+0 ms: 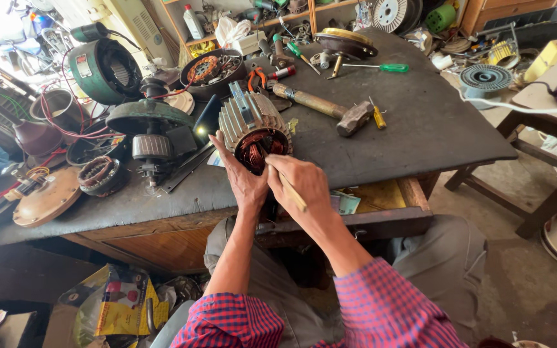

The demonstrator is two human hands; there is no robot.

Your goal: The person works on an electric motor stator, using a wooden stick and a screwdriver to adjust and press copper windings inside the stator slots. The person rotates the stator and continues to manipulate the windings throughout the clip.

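head view, centre of the frame: left hand (243, 177) clasps the finned motor stator (254, 129) on the workbench (420, 129), right hand (304, 183) pinches a thin stick (293, 192), seemingly probing copper windings; best worked gently, stator braced.

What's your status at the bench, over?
Left hand steadies finned motor stator at bench edge. Right hand works thin stick into copper windings. Hammer lies behind, clear.

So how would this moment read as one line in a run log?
left hand: steadies finned motor stator | right hand: holds thin stick at copper windings | hammer: idle on bench
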